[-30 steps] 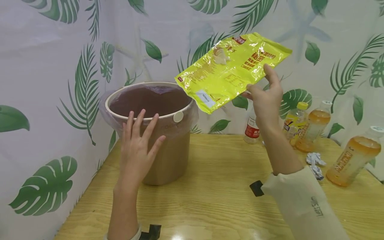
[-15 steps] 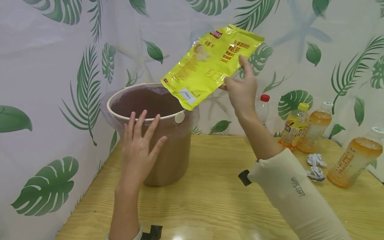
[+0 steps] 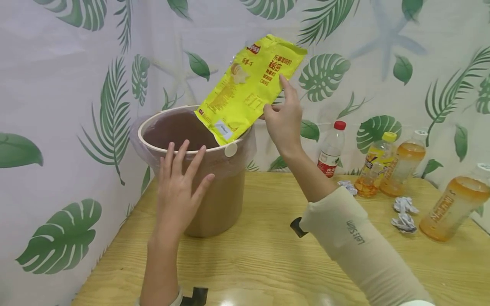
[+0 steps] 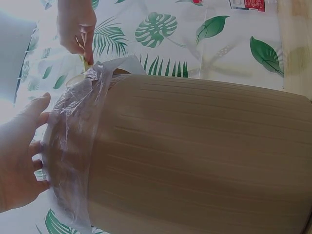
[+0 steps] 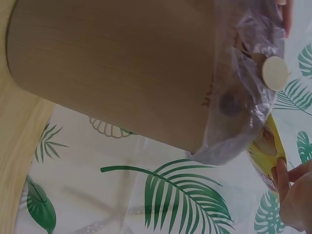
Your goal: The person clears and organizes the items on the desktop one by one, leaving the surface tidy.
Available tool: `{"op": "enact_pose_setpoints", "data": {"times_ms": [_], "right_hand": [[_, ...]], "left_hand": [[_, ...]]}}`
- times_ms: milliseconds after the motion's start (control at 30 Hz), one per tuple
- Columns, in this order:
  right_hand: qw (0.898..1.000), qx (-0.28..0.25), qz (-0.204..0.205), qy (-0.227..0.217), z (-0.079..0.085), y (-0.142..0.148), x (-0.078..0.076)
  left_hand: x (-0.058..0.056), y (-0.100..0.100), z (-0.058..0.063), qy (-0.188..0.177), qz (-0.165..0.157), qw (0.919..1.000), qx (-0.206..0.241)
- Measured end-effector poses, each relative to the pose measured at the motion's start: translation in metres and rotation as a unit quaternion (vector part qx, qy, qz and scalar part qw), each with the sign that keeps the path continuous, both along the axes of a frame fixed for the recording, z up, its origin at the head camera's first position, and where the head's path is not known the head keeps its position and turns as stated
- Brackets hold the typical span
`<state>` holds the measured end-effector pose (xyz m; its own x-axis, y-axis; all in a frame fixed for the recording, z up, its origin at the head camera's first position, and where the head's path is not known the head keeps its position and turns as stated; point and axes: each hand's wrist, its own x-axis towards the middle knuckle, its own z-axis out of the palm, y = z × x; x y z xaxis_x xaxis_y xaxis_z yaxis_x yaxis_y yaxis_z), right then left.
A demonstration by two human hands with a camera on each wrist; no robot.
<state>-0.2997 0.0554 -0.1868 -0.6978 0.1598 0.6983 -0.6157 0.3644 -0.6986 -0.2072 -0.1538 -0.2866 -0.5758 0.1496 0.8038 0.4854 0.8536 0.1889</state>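
Note:
A brown trash bin point(image 3: 220, 204) with a cream rim stands on the table, lined with a thin clear plastic bag point(image 4: 68, 146). My left hand point(image 3: 176, 191) rests on the near side of the rim, fingers spread and fairly straight. With thumb and fingers, my right hand point(image 3: 285, 123) pinches a yellow chip bag point(image 3: 245, 91) by its right edge. The chip bag is tilted, its lower end at the mouth of the bin and just inside the rim. In the right wrist view the bin wall and liner hide much of the chip bag point(image 5: 269, 153).
To the right on the wooden table point(image 3: 268, 238) stand a red-capped bottle point(image 3: 331, 151), a yellow-capped bottle point(image 3: 375, 165) and two bottles with orange bands, one nearer point(image 3: 449, 208). Crumpled paper balls point(image 3: 404, 222) lie among them. A leaf-patterned sheet point(image 3: 115, 38) hangs behind and at left.
My right hand has carried the chip bag leftward and slightly lower, from right of the bin to over its mouth. The red-capped bottle has come into view. My left hand stays on the rim.

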Motion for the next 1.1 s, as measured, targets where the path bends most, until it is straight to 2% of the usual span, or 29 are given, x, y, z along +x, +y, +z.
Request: {"op": "enact_pose_setpoints", "data": {"times_ms": [467, 667, 900, 1100], "right_hand": [[0.996, 0.065, -0.015, 0.054, -0.024, -0.019, -0.004], [0.995, 0.087, 0.003, 0.048, -0.029, -0.025, -0.004], [0.992, 0.108, 0.013, 0.063, -0.034, -0.027, -0.004], [0.989, 0.133, 0.030, 0.048, -0.039, -0.028, -0.003]], "left_hand": [[0.000, 0.001, 0.001, 0.005, -0.005, 1.0000, 0.003], [0.001, 0.000, 0.000, 0.004, -0.009, 0.9999, 0.007], [0.001, 0.000, 0.001, 0.003, -0.005, 1.0000, 0.004], [0.001, 0.000, 0.000, 0.000, -0.003, 1.0000, 0.001]]}}
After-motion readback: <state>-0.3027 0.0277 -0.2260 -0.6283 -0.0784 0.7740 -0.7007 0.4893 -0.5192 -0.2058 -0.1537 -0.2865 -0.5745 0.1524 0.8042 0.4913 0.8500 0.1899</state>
